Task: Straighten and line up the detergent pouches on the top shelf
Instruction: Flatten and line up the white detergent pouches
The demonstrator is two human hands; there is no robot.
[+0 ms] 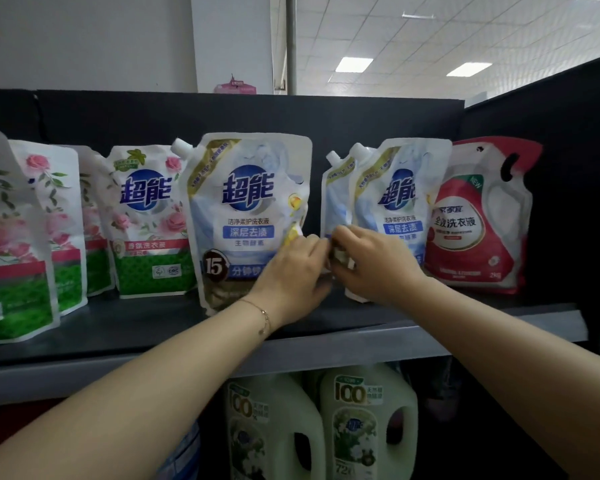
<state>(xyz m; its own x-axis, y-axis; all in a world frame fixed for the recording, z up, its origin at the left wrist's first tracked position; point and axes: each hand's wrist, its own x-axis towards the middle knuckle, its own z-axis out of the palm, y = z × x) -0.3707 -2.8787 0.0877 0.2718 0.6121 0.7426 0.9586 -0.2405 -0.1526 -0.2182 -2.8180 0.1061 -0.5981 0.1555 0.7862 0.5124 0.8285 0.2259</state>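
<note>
On my feed the top shelf (136,323) carried a row of detergent pouches standing against a black back panel (361,116). From the left I saw several rose pouches (45,202) crowded and overlapping, one of them well forward near the shelf's front edge. Next came a rose-and-green pouch (146,220), then a large blue pouch (246,202) standing forward of its neighbours and slightly tilted, its spout at the upper left. Past a gap, a half-hidden blue pouch (336,199) was tucked behind a front blue pouch (395,202), and a red pouch (478,223) stood just beside that at the right end.

Both hands met low in the gap. The left hand (291,271), a thin bracelet (264,317) on its wrist, lay across the lower right corner of the large blue pouch. Its fingers were pressed together and fairly straight, their tips against the bottom of the half-hidden blue pouch; through the blur I could not tell whether they pinched it. The right hand (371,261) covered the lower left of the front blue pouch, its fingers curled and pinching the lower edge of the half-hidden blue pouch.

Below the shelf two green detergent jugs (364,420) stood side by side
</note>
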